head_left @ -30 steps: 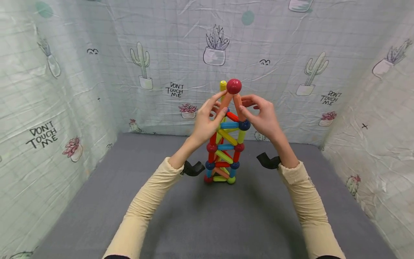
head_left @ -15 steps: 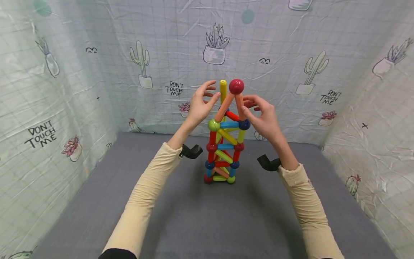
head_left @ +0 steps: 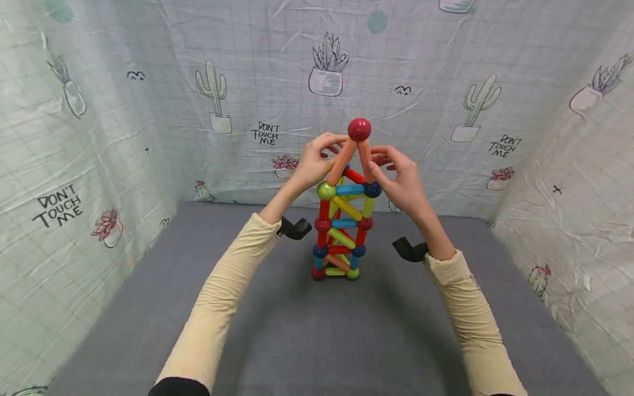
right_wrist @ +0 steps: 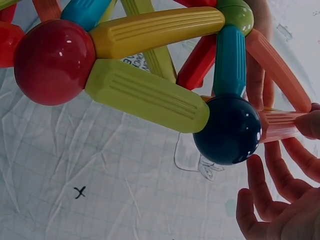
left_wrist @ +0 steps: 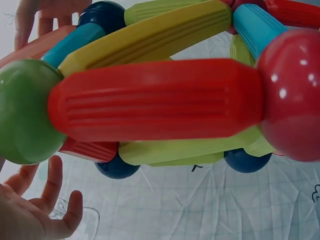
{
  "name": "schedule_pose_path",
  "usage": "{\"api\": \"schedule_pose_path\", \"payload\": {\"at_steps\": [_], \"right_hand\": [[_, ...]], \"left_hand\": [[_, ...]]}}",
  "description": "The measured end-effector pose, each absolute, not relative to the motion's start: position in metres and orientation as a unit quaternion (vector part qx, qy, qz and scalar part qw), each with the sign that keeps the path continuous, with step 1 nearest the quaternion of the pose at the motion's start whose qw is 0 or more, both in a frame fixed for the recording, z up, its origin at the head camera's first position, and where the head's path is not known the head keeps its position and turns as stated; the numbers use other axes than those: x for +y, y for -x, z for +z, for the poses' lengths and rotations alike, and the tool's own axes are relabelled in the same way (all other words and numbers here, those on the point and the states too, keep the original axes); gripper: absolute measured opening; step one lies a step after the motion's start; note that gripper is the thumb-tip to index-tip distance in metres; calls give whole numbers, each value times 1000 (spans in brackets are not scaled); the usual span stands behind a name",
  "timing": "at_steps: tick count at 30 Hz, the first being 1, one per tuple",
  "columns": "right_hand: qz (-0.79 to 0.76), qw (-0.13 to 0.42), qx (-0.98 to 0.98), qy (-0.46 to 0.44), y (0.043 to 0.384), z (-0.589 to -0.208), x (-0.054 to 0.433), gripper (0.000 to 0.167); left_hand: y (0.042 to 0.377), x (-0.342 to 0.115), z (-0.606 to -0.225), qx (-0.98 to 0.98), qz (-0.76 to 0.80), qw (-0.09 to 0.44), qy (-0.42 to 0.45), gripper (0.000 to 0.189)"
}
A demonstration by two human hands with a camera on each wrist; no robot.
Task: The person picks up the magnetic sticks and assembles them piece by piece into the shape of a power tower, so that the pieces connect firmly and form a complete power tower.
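Note:
A tower of magnetic sticks and balls stands on the grey surface. At its top two orange sticks lean together under a red ball. My right hand pinches the right orange stick between thumb and fingers, above a dark blue ball. My left hand reaches behind the left orange stick, index finger just below the red ball. That orange stick hides the left fingertips, and I cannot tell what they hold. Several left fingers show spread below the green ball.
A grey-covered surface lies under the tower. Pale cloth with cactus drawings rises behind it and at both sides. Black curved mounts stick out from both wrists toward the tower.
My left hand let go of the left orange stick, drew back left, then came in behind it. The upright yellow stick no longer shows there. My right hand stays on its orange stick.

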State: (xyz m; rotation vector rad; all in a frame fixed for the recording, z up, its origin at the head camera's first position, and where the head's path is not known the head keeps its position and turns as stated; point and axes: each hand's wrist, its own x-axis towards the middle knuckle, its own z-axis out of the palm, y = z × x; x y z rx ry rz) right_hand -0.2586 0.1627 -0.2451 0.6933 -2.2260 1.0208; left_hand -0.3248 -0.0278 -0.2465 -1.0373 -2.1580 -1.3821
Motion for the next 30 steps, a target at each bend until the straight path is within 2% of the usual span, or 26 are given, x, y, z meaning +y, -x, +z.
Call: {"api": "schedule_pose_path", "payload": {"at_steps": [8, 22, 26, 30], "right_hand": [[379, 290, -842, -251, 259, -247, 163, 30], [379, 262, -854, -243, 263, -245, 168, 31], [389, 263, -841, -267, 262, -256, 178, 30], [378, 269, -841, -279, 260, -278, 194, 28]], "left_hand": [[327, -27, -250, -760, -502, 174, 375, 35], [328, -26, -248, -757, -507, 186, 367, 38], [326, -38, -261, -754, -521, 184, 354, 35], [321, -65, -291, -769, -517, 190, 325, 28]]}}
